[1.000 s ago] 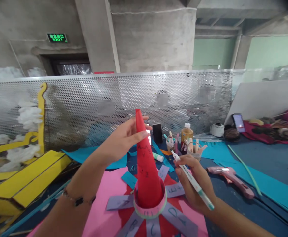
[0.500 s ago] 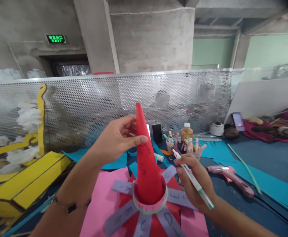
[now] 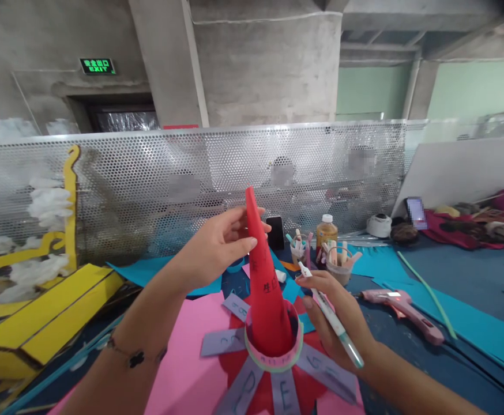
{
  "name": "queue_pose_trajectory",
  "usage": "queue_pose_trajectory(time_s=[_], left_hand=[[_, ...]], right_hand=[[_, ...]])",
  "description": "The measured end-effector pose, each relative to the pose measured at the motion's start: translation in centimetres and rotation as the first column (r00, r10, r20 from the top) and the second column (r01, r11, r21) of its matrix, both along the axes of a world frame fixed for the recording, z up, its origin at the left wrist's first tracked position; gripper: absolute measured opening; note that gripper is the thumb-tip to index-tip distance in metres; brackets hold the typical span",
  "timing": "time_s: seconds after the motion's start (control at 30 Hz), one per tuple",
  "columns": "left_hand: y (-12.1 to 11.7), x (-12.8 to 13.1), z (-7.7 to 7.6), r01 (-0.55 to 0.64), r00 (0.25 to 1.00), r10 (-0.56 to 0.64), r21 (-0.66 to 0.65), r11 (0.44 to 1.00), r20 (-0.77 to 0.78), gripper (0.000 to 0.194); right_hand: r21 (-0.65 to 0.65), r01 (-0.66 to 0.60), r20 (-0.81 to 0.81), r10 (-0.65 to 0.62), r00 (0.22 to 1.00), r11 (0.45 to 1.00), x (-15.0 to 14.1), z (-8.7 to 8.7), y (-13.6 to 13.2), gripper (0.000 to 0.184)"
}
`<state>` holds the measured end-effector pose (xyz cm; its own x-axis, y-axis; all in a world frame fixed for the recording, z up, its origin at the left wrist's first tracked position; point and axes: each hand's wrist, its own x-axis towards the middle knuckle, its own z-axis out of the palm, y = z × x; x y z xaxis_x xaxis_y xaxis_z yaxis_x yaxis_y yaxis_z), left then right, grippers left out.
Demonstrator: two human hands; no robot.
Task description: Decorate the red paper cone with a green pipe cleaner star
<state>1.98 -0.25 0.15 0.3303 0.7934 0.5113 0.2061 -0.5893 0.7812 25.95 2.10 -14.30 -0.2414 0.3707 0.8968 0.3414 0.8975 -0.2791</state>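
A tall red paper cone (image 3: 268, 288) with black handwritten characters rises out of a pink ring (image 3: 273, 362) edged in pale green. Lettered lilac paper strips (image 3: 240, 387) fan out from the ring over red paper. My left hand (image 3: 221, 242) is closed around the cone's upper part, thumb on the near side and fingertips showing behind it. In my right hand (image 3: 336, 311), to the right of the cone, is a white marker pen (image 3: 330, 316) with a green end, its tip pointing up and left, apart from the cone. Pink paper (image 3: 187, 351) lies underneath.
Behind the cone stand a phone (image 3: 275, 232), an amber bottle (image 3: 327, 231) and cups of markers (image 3: 341, 262). A pink glue gun (image 3: 403, 311) with a black cord lies at right on blue sheets. Yellow box shapes (image 3: 48, 317) fill the left; a perforated metal screen (image 3: 148, 190) runs behind.
The cone and its ring have turned, bringing other characters and strips to the front, and shifted slightly right. My left hand moved right with them; my right hand moved slightly left with the pen.
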Motion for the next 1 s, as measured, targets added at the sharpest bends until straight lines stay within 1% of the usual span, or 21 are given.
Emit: queue_pose_trajectory(time_s=[0.2,0.3,0.43,0.5,0.6,0.7,0.77,0.9,1.0], left_hand=[[0.26,0.33,-0.15,-0.014,0.999,0.014,-0.007,1.000,-0.052,0.042],[0.58,0.43,-0.32,-0.033,0.996,0.033,-0.010,0.999,-0.082,0.043],[0.90,0.44,-0.49,-0.034,0.990,0.030,-0.030,0.999,-0.140,0.035],[0.87,0.41,-0.51,-0.046,0.988,0.043,-0.019,0.999,-0.149,0.034],[0.57,0.38,-0.41,-0.066,0.990,0.070,0.035,0.997,-0.119,0.033],[0.17,0.34,-0.21,-0.081,0.995,0.086,0.095,0.992,-0.048,0.030],[0.00,0.30,-0.10,-0.079,0.997,0.080,0.109,0.991,-0.003,0.032],[0.04,0.18,-0.17,-0.029,0.999,0.028,0.041,0.999,0.029,0.041],[0.29,0.06,-0.31,-0.042,0.998,0.042,0.011,0.999,0.045,0.041]], right_hand=[[-0.009,-0.015,0.033,0.015,0.999,1.000,0.22,-0.01,-0.38,0.028],[-0.019,-0.028,0.046,0.029,0.999,0.999,0.11,0.15,-0.47,0.025],[-0.022,-0.037,0.050,0.038,0.998,0.999,-0.06,0.16,-0.40,0.018],[-0.026,-0.027,0.052,0.029,0.998,0.999,-0.03,0.03,-0.38,0.017],[-0.053,-0.019,0.046,0.022,0.999,0.998,0.09,-0.20,-0.45,0.018],[-0.072,-0.018,0.016,0.019,1.000,0.997,0.12,-0.39,-0.67,0.017],[-0.078,0.001,0.001,0.000,1.000,0.997,0.05,-0.47,-0.81,0.015],[-0.148,0.058,0.023,-0.055,0.998,0.987,-0.02,-0.48,-0.68,0.014],[-0.185,0.076,0.061,-0.066,0.996,0.980,0.33,-0.33,0.02,0.018]])
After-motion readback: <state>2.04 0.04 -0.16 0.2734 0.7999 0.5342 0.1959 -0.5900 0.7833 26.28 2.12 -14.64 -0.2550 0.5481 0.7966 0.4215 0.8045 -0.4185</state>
